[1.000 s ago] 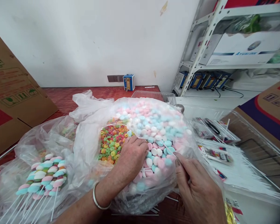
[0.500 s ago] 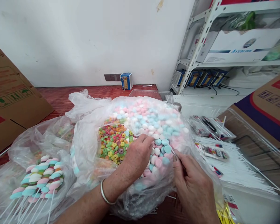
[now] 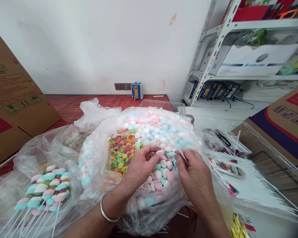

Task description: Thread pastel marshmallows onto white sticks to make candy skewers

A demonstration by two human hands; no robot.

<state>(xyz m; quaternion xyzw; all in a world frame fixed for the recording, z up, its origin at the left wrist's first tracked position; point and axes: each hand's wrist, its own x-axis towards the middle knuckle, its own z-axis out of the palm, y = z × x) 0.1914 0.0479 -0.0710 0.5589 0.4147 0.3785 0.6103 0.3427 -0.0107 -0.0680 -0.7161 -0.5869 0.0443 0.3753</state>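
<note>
My left hand (image 3: 141, 165) pinches a pink marshmallow (image 3: 160, 153) between thumb and fingertips, above the open bag. My right hand (image 3: 195, 172) is closed on a thin white stick (image 3: 185, 158), its thumb near the fingertips and the stick slanting past them. Below both hands, loose pink, white and blue marshmallows (image 3: 165, 172) fill a clear plastic bag (image 3: 149, 218). Left of them, ring-shaped gummy candies (image 3: 121, 150) in many colours lie within the plastic. Finished skewers (image 3: 48, 190) of marshmallows and gummies rest on plastic at the left, their white sticks pointing toward me.
A cardboard box (image 3: 17, 89) stands at the left, another (image 3: 285, 115) at the right. Many white sticks (image 3: 258, 185) lie in a clear bin beside pen packs (image 3: 225, 167). A small blue device (image 3: 137, 91) sits by the wall sockets, and a white shelf (image 3: 263, 77) is behind.
My left hand has come up from the marshmallows with a pink one in its fingertips. My right hand has moved slightly up and left with the stick. The view has tilted upward a little.
</note>
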